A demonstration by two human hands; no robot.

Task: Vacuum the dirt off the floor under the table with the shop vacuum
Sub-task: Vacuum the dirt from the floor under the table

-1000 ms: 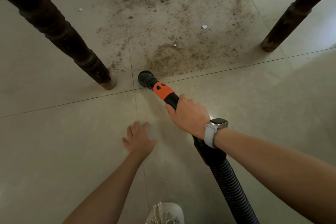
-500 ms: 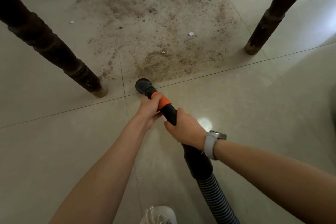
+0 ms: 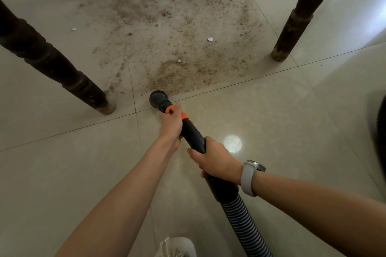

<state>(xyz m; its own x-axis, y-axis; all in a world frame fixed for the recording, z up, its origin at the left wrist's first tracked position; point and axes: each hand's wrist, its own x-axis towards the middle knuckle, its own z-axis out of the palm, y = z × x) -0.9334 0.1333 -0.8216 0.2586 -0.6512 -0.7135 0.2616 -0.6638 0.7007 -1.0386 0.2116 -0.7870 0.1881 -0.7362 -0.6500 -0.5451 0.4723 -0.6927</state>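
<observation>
Hands (image 3: 171,123) (image 3: 215,160) grip vac wand (image 3: 193,133); nozzle (image 3: 158,98) by dirt (image 3: 183,33)

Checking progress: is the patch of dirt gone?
No, the dirt lies thick between the table legs, ahead of the nozzle.

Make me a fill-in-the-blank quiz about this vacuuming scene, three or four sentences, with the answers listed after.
1. The left hand grips the vacuum nozzle at its ____ collar.
2. The right hand wears a ____ on its wrist.
3. The dirt patch lies on the tiled floor between dark wooden table ____.
4. Behind the right hand, the black wand joins a ribbed ____.

Answers: orange; smartwatch; legs; hose
</observation>
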